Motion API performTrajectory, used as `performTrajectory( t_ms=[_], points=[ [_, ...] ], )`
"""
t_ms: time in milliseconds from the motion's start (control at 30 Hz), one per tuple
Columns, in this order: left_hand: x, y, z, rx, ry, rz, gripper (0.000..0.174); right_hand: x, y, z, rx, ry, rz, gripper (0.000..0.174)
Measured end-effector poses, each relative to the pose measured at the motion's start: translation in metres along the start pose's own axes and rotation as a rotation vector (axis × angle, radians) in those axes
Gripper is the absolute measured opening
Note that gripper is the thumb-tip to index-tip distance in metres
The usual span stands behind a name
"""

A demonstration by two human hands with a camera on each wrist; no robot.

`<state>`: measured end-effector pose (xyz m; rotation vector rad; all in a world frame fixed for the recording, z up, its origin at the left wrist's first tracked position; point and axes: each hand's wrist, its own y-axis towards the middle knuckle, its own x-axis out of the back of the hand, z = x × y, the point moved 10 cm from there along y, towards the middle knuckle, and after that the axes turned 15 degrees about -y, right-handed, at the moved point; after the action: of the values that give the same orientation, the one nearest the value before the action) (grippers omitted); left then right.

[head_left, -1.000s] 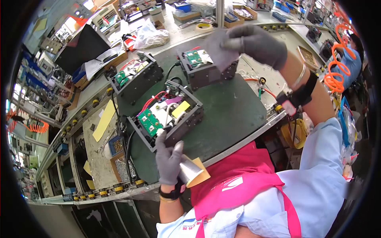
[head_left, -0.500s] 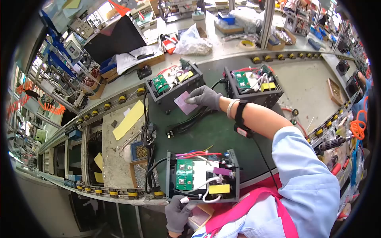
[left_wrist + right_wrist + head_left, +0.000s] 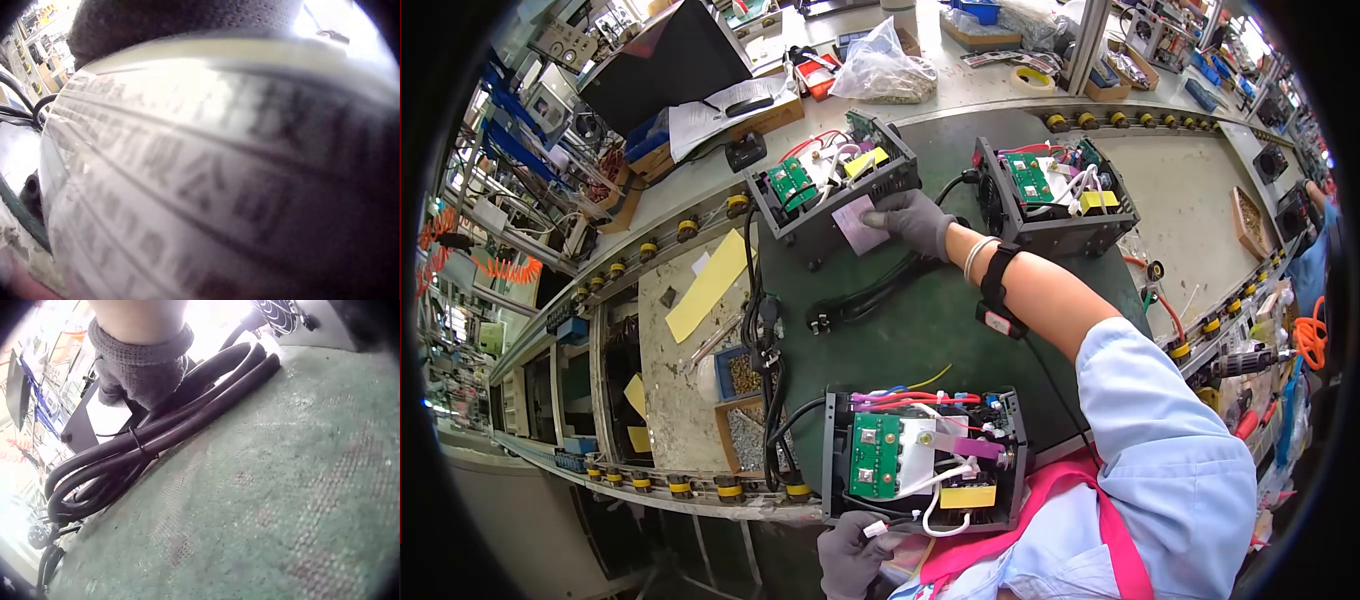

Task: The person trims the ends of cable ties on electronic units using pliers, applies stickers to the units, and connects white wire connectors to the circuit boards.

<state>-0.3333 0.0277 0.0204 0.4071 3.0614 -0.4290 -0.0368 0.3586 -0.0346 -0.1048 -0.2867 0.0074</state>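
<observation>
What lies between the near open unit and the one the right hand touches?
A bundled black power cable on the green mat; clearest in the head view.

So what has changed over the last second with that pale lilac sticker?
The right hand, which held the pale lilac paper sticker raised in the air, has come down and leftward and now presses it flat on the side wall of the far-left open black metal box. The left hand stayed at the front edge of the near open box.
</observation>
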Motion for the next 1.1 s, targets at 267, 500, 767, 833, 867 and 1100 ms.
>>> performTrajectory(
  t_ms=[267, 500, 767, 833, 867, 1100],
  points=[
    [-0.002, 0.001, -0.007, -0.024, -0.040, -0.024, 0.038, 0.001, 0.002, -0.004, -0.038, 0.017, -0.013, 0.041],
    [-0.002, 0.002, -0.011, -0.047, 0.013, -0.029, 0.038, 0.001, 0.003, -0.006, -0.060, 0.013, -0.042, 0.044],
    [0.000, 0.002, -0.007, -0.035, 0.030, -0.015, 0.038, 0.003, 0.002, -0.001, -0.101, -0.073, -0.116, 0.050],
    [0.000, 0.002, -0.008, -0.034, 0.032, -0.017, 0.038, 0.006, 0.002, 0.004, -0.153, -0.306, -0.078, 0.052],
    [-0.002, 0.002, -0.010, -0.044, 0.027, -0.023, 0.038, 0.008, -0.003, 0.012, -0.179, -0.421, -0.059, 0.054],
    [-0.003, 0.002, -0.008, -0.017, -0.015, 0.012, 0.039, 0.010, -0.011, 0.029, -0.022, -0.774, -0.043, 0.043]
  ],
)
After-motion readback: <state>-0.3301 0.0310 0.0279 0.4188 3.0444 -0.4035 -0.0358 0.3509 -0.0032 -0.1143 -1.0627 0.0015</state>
